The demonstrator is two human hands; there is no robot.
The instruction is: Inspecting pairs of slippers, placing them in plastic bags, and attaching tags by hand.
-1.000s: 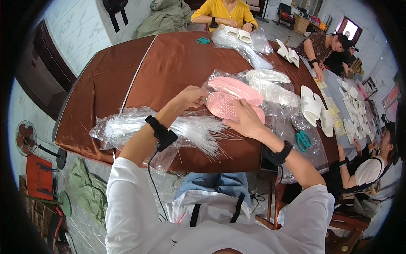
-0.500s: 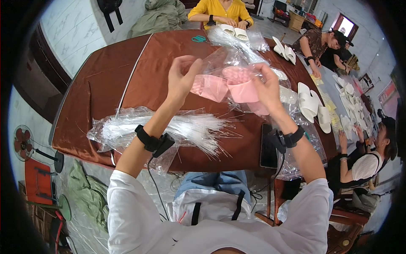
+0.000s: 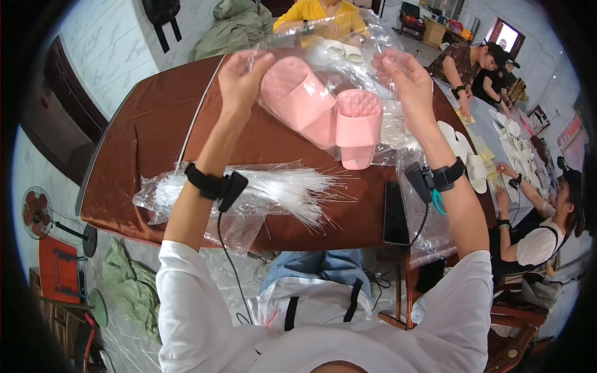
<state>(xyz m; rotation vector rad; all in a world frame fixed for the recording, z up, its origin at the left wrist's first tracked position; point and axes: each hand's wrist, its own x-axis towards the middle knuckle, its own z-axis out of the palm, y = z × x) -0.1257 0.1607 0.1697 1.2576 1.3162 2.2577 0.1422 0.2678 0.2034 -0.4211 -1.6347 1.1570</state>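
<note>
My left hand point(image 3: 244, 84) and my right hand point(image 3: 407, 81) are raised wide apart above the table, each pinching an upper side of a clear plastic bag point(image 3: 375, 36). Spread between them, the bag holds a pair of pink slippers. The left pink slipper point(image 3: 297, 99) leans at a slant, and the right pink slipper point(image 3: 359, 127) hangs lower and upright, its bumpy footbed toward the top. Closer to me, a bundle of thin white plastic ties point(image 3: 273, 189) lies in an opened clear wrapper.
A dark phone point(image 3: 396, 214) lies at the near table edge, beside teal scissors point(image 3: 439, 202) on clear plastic. White slippers point(image 3: 476, 174) sit at the right edge. A person in yellow point(image 3: 320, 22) sits opposite; other people work at a grey table point(image 3: 479, 121) on the right.
Both hands have moved up and farther apart, stretching the bag open. The pink slippers have shifted and now show more fully, the left one tilted, the right one upright.
</note>
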